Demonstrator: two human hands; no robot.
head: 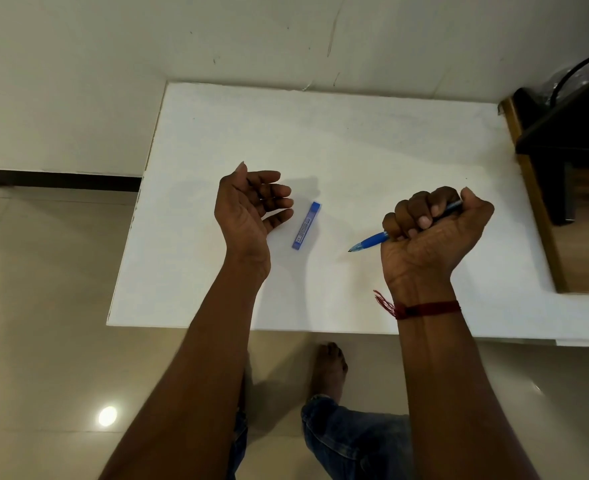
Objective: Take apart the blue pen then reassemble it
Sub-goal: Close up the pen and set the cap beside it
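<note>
My right hand [435, 233] is closed in a fist around the blue pen [371, 242], held above the white table [372, 140]. The pen's tip points down and to the left, and its rear end sticks out above my thumb. Most of the barrel is hidden inside the fist. My left hand [248, 206] hovers palm-up over the table to the left, fingers loosely curled and apart, with nothing in it. A small blue rectangular case [306, 226] lies flat on the table between my two hands.
The table stands against a pale wall. At the right edge there is a dark piece of furniture [563, 133] with a wooden frame. Below the table's front edge I see tiled floor [43, 341], my jeans and a bare foot [327, 368].
</note>
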